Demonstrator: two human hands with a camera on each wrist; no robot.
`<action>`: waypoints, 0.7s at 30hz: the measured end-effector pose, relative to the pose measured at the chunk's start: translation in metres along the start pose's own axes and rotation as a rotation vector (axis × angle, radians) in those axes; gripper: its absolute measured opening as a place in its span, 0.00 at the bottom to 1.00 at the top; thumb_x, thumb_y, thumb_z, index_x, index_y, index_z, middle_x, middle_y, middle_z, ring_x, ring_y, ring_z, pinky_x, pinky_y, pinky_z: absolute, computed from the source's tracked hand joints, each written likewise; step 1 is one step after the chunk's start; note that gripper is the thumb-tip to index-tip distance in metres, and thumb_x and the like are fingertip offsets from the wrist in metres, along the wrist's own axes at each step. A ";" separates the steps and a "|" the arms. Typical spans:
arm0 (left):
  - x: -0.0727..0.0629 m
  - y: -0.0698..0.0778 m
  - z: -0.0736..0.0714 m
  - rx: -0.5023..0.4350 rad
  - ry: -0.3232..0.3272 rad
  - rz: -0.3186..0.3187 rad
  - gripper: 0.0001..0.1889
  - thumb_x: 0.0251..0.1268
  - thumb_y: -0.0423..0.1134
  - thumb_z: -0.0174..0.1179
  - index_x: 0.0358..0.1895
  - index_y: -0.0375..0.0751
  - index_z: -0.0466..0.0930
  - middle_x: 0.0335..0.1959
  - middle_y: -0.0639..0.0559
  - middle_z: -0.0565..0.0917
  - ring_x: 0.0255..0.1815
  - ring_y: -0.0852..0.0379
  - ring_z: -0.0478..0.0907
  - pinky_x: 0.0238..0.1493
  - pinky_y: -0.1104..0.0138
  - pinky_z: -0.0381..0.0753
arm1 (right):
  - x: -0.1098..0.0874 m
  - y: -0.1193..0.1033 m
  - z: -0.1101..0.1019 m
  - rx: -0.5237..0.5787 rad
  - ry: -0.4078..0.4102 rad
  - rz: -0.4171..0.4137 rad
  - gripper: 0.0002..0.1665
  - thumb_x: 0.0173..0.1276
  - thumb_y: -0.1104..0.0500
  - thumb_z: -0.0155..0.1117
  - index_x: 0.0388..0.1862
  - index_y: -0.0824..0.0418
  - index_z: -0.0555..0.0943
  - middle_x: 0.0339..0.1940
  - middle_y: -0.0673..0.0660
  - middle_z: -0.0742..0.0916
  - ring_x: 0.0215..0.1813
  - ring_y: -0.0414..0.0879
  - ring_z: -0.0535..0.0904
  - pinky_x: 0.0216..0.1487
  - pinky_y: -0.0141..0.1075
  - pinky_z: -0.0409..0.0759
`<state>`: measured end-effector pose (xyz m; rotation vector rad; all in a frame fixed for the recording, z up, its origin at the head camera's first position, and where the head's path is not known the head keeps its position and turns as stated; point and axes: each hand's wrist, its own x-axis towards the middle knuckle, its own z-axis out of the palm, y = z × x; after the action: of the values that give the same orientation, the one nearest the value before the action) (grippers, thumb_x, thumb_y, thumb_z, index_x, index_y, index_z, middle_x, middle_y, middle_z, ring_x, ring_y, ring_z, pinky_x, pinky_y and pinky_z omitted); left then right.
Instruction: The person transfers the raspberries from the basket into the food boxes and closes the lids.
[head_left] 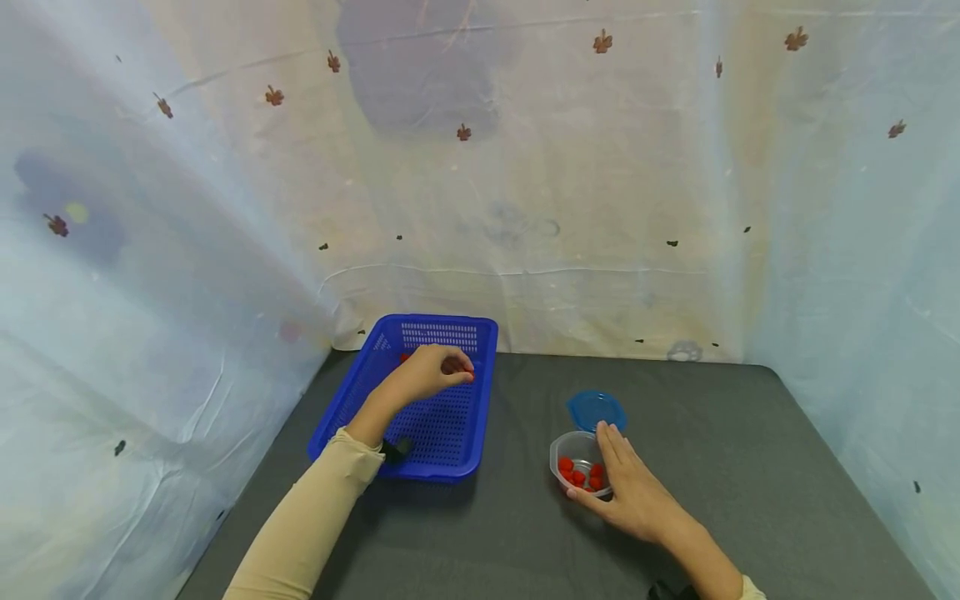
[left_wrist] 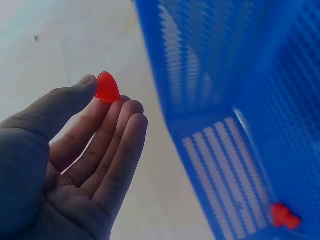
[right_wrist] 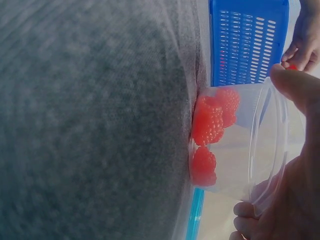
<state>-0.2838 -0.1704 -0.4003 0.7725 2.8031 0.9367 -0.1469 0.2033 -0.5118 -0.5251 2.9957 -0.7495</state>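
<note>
My left hand (head_left: 427, 372) is over the blue plastic basket (head_left: 487, 392), pinching a red raspberry (left_wrist: 107, 88) between thumb and fingertips. Low in the basket, a few more raspberries (left_wrist: 285, 216) show in the left wrist view. On the right, my right hand (head_left: 637, 497) grips a small clear plastic tub (head_left: 556, 460) by its rim, thumb on the near side and fingers on the far side. Several raspberries (right_wrist: 208, 121) lie at the bottom of the tub, which stands upright on the table.
A blue lid (head_left: 596, 409) lies just behind the tub. The dark grey cloth-covered table (head_left: 517, 542) carries everything. Pale patterned sheeting (head_left: 555, 183) hangs behind and on both sides. The basket's walls rise around the left hand's area.
</note>
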 end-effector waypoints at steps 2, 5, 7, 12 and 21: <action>-0.001 0.011 0.003 -0.009 -0.002 0.020 0.06 0.76 0.43 0.69 0.49 0.47 0.89 0.41 0.56 0.90 0.43 0.61 0.86 0.52 0.59 0.86 | 0.000 0.000 0.000 0.001 0.002 0.002 0.71 0.71 0.19 0.59 0.88 0.70 0.49 0.89 0.69 0.55 0.88 0.67 0.49 0.83 0.64 0.54; -0.002 0.024 0.009 -0.021 -0.009 0.045 0.06 0.76 0.43 0.69 0.49 0.48 0.88 0.41 0.59 0.89 0.43 0.63 0.85 0.52 0.62 0.86 | 0.000 0.001 0.000 -0.002 0.002 0.003 0.72 0.70 0.19 0.58 0.88 0.70 0.48 0.89 0.68 0.55 0.88 0.67 0.49 0.83 0.64 0.53; -0.003 0.031 0.013 -0.027 -0.013 0.066 0.06 0.77 0.43 0.69 0.49 0.48 0.88 0.41 0.60 0.89 0.43 0.64 0.85 0.51 0.63 0.86 | 0.000 0.001 0.000 -0.002 0.002 0.001 0.72 0.70 0.19 0.58 0.88 0.69 0.48 0.89 0.68 0.55 0.88 0.66 0.49 0.83 0.64 0.53; -0.006 0.049 0.024 -0.029 -0.012 0.113 0.06 0.77 0.41 0.69 0.50 0.46 0.89 0.41 0.59 0.90 0.43 0.63 0.86 0.52 0.64 0.86 | 0.001 0.002 0.000 -0.008 0.007 -0.002 0.72 0.70 0.18 0.58 0.88 0.70 0.49 0.89 0.68 0.55 0.88 0.67 0.50 0.82 0.64 0.54; -0.011 0.074 0.054 -0.005 -0.030 0.170 0.06 0.77 0.41 0.68 0.50 0.46 0.88 0.42 0.58 0.89 0.43 0.64 0.85 0.49 0.68 0.85 | 0.001 0.001 0.000 0.000 0.005 0.012 0.73 0.69 0.18 0.58 0.88 0.70 0.48 0.89 0.69 0.54 0.88 0.68 0.50 0.82 0.66 0.54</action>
<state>-0.2293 -0.0963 -0.4014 1.0289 2.7428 0.9460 -0.1484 0.2038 -0.5127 -0.5057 3.0010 -0.7507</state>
